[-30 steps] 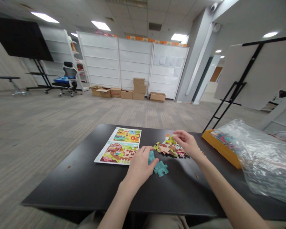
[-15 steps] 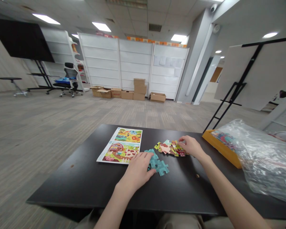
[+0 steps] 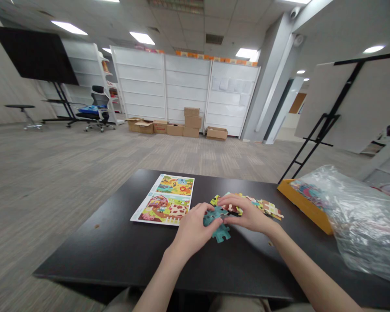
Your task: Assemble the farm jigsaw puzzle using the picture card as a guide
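Note:
A small heap of teal-backed jigsaw puzzle pieces (image 3: 221, 235) lies on the dark table between my hands. My left hand (image 3: 196, 225) curls round the heap's left side, thumb and fingers closed on teal pieces. From the right, my right hand (image 3: 248, 214) reaches in with thumb and fingertips at the edge of a teal piece; its grip is partly hidden. Behind and beyond that hand, picture-side-up puzzle pieces (image 3: 270, 208) spread to the right. Left of the hands lies a printed picture sheet (image 3: 164, 203) with a farm scene and an animal scene.
At the table's right stands a yellow box (image 3: 307, 208) of more pieces, partly covered by a clear plastic bag (image 3: 360, 229). A small brown mark or crumb (image 3: 270, 244) is near my right forearm. Cardboard boxes (image 3: 191, 125) and white shelving (image 3: 188, 82) stand across the room.
My right hand has moved left from the picture-side-up pieces to the teal heap. Those pieces now spread farther right. My left hand has shifted slightly right, its thumb nearer the right hand.

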Available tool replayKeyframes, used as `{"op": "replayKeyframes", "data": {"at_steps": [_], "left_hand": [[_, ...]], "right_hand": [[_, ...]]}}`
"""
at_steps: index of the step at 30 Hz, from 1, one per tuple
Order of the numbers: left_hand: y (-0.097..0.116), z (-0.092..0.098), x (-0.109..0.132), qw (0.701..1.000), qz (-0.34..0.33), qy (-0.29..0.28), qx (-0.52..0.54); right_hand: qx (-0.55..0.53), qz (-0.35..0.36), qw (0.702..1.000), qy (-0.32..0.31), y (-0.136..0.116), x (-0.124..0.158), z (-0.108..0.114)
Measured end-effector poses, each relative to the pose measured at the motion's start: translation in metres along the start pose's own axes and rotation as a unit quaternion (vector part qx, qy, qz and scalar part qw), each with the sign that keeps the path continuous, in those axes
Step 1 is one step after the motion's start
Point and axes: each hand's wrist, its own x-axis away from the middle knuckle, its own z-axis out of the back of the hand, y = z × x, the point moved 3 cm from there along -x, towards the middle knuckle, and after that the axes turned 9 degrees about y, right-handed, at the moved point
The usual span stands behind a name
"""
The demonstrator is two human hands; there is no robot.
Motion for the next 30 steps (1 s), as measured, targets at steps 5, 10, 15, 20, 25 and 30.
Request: {"op": "replayKeyframes", "data": {"at_steps": [5, 10, 15, 20, 25, 30], "left_hand": [[0.005, -0.010, -0.005, 0.999, 0.025, -0.015, 0.025], [0.008, -0.016, -0.007, 0.989, -0.022, 0.023, -0.147], [0.006, -0.015, -0.005, 0.975, -0.042, 0.005, -0.219], [-0.001, -0.007, 0.001, 0.966, -0.036, -0.027, -0.254], [-0.003, -0.004, 0.005, 0.962, -0.052, -0.066, -0.258], [0.003, -0.004, 0.003, 0.961, -0.090, -0.058, -0.253]], "right_hand": [[0.021, -0.059, 0.998, 0.029, 0.010, -0.001, 0.002], [0.121, -0.185, 0.967, 0.129, 0.056, 0.013, 0.059], [0.168, -0.302, 0.933, 0.105, 0.105, 0.039, 0.097], [0.231, -0.340, 0.911, 0.011, 0.127, 0.052, 0.096], [0.341, -0.308, 0.888, 0.033, 0.121, 0.048, 0.093], [0.376, -0.300, 0.876, 0.043, 0.097, 0.034, 0.085]]}}
